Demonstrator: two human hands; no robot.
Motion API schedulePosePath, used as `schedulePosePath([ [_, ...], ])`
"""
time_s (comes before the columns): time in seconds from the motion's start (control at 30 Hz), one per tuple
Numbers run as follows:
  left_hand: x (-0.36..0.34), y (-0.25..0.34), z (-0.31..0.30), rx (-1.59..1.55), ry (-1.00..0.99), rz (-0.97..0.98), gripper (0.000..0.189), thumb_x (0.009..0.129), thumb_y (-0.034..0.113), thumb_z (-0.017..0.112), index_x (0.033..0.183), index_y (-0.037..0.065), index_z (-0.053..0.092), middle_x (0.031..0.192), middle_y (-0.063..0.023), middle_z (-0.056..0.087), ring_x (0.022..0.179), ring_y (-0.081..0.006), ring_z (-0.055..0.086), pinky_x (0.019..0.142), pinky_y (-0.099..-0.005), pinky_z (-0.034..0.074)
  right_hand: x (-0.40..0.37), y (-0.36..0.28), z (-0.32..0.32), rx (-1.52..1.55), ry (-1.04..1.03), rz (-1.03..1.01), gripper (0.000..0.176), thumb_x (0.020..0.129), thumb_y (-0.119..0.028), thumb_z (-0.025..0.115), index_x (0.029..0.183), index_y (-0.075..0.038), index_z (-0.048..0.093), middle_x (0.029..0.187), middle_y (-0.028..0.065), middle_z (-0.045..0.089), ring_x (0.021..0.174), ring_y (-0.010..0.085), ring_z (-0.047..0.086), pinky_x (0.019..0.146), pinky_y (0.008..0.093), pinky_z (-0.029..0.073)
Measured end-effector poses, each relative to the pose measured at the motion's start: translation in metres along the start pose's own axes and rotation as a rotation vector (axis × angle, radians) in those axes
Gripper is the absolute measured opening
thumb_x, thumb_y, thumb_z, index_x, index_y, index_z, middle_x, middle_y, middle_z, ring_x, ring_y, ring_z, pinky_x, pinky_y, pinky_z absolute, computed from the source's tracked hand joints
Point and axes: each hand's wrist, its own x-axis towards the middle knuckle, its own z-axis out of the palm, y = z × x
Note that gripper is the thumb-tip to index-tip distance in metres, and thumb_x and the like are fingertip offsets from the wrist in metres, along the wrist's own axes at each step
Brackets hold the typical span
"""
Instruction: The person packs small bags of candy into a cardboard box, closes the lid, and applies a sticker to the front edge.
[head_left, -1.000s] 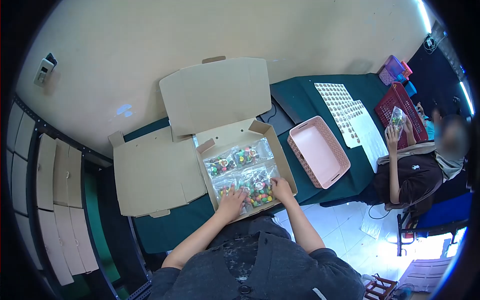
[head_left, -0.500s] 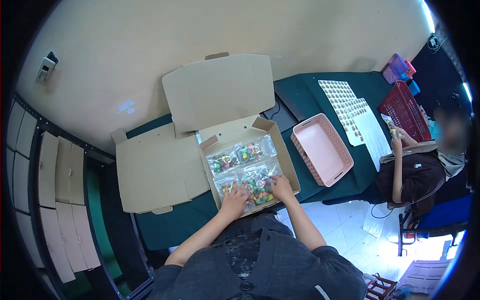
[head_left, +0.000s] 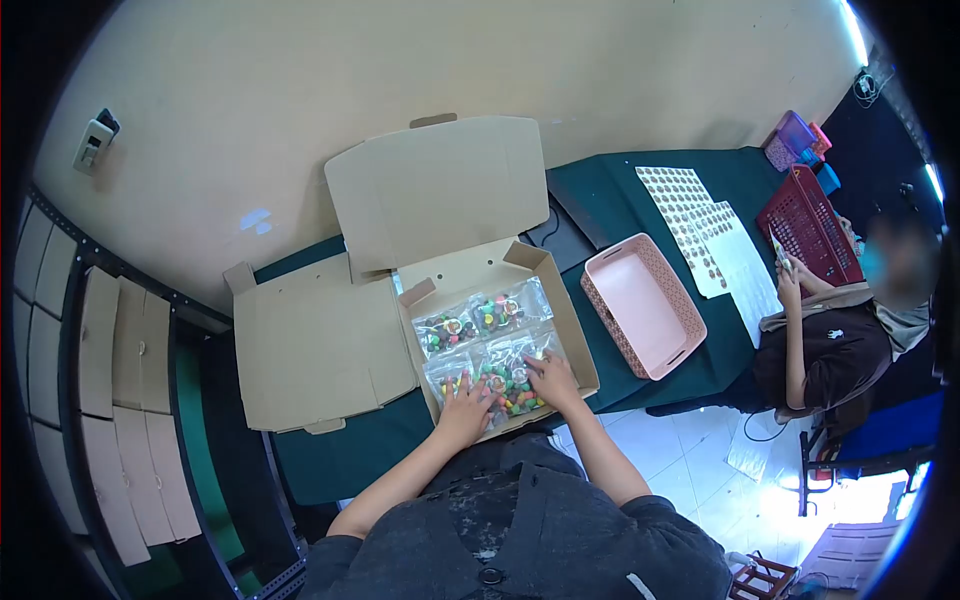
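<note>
An open cardboard box (head_left: 574, 335) lies in front of me with its lid raised at the back. Inside are several clear plastic bags of colourful round pieces, each with a round label. My left hand (head_left: 464, 410) rests with spread fingers on the front left bag (head_left: 445, 370). On the front right bag (head_left: 517, 398), my right hand (head_left: 553, 380) presses with its fingers extended near the label. Behind them lie the back left bag (head_left: 440, 328) and the back right bag (head_left: 508, 306), which neither hand touches.
Flattened cardboard (head_left: 310, 345) lies left of the box. To the right stands a pink basket (head_left: 655, 360), with sticker sheets (head_left: 683, 215) beyond it. A co-worker (head_left: 830, 345) at the far right holds a small packet near a dark red basket (head_left: 800, 215). Shelving (head_left: 75, 240) stands left.
My right hand has slid left from the front right bag's edge towards its label. My left hand stays nearly in place. The co-worker's packet has tilted and dropped slightly.
</note>
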Motion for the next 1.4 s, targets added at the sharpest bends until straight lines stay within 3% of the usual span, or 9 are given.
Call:
schedulePosePath([
  [0.13,0.004,0.002,-0.015,-0.040,-0.041,-0.018,0.049,0.083,0.030,0.054,0.130,0.023,0.042,0.138,-0.0156,0.032,0.129,-0.0431,0.022,0.100,-0.0655,0.010,0.013,0.009,0.002,0.053,0.047,0.117,0.032,0.081,-0.023,0.055,0.110,-0.012,0.062,0.117,0.0239,0.052,0.111,0.0379,0.048,0.097,0.0392,0.036],
  [0.37,0.019,-0.017,-0.035,-0.609,0.253,-0.082,0.053,0.091,0.034,0.043,0.131,0.001,0.037,0.141,-0.0270,0.020,0.128,-0.0489,0.019,0.107,-0.0456,0.019,0.035,-0.019,-0.009,0.380,0.122,-0.027,0.038,0.082,-0.018,0.056,0.119,-0.014,0.055,0.112,0.0201,0.056,0.107,0.0334,0.051,0.093,0.0386,0.037],
  [0.43,0.032,-0.021,-0.029,-0.500,0.293,-0.153,0.055,0.091,0.036,0.041,0.131,-0.001,0.035,0.141,-0.0277,0.019,0.128,-0.0486,0.017,0.107,-0.0473,0.018,0.051,-0.019,0.007,0.234,0.091,-0.254,0.041,0.084,-0.022,0.054,0.124,-0.018,0.051,0.117,0.0206,0.053,0.112,0.0360,0.046,0.096,0.0419,0.033],
  [0.7,0.078,-0.045,-0.012,-0.267,0.186,-0.483,0.063,0.091,0.043,0.036,0.134,-0.002,0.030,0.143,-0.0253,0.017,0.131,-0.0461,0.012,0.107,-0.0506,0.014,0.083,-0.031,0.032,-0.161,0.110,-0.217,0.038,0.085,-0.034,0.052,0.122,-0.028,0.053,0.134,0.0191,0.037,0.122,0.0426,0.032,0.101,0.0508,0.024],
  [1.03,0.067,-0.035,-0.028,-0.212,0.068,-0.342,0.056,0.088,0.037,0.044,0.132,0.003,0.037,0.141,-0.0258,0.021,0.131,-0.0434,0.016,0.106,-0.0510,0.016,0.082,-0.019,0.028,0.020,0.078,-0.165,0.041,0.084,-0.028,0.053,0.124,-0.019,0.051,0.128,0.0206,0.043,0.118,0.0373,0.040,0.098,0.0458,0.032],
  [1.1,0.053,-0.037,-0.026,-0.142,0.300,-0.242,0.053,0.086,0.034,0.047,0.129,0.002,0.042,0.140,-0.0245,0.023,0.132,-0.0424,0.014,0.107,-0.0484,0.017,0.081,-0.027,0.030,0.046,0.189,-0.231,0.048,0.085,-0.026,0.053,0.130,-0.013,0.042,0.122,0.0213,0.048,0.114,0.0395,0.042,0.094,0.0459,0.034],
  [1.2,0.034,-0.025,-0.033,-0.031,0.270,-0.090,0.054,0.085,0.033,0.050,0.130,0.005,0.040,0.139,-0.0257,0.024,0.131,-0.0430,0.017,0.106,-0.0487,0.020,0.069,-0.033,0.002,0.260,0.305,-0.229,0.049,0.085,-0.023,0.054,0.129,-0.006,0.040,0.118,0.0214,0.050,0.113,0.0387,0.042,0.094,0.0437,0.035],
  [1.3,0.012,-0.017,-0.029,-0.046,0.163,-0.083,0.053,0.084,0.031,0.052,0.129,0.005,0.041,0.137,-0.0252,0.028,0.128,-0.0431,0.024,0.104,-0.0483,0.023,0.058,-0.026,-0.044,0.287,0.554,-0.194,0.045,0.081,-0.010,0.054,0.124,-0.004,0.044,0.111,0.0199,0.052,0.108,0.0357,0.045,0.096,0.0418,0.033],
  [1.4,0.004,-0.018,-0.007,-0.058,0.036,-0.116,0.051,0.083,0.030,0.052,0.128,0.007,0.043,0.135,-0.0248,0.032,0.124,-0.0433,0.031,0.102,-0.0481,0.028,0.070,0.025,-0.074,0.197,0.785,-0.117,0.011,0.063,0.006,0.047,0.066,-0.002,0.053,0.091,0.0183,0.055,0.093,0.0333,0.049,0.084,0.0391,0.038],
])
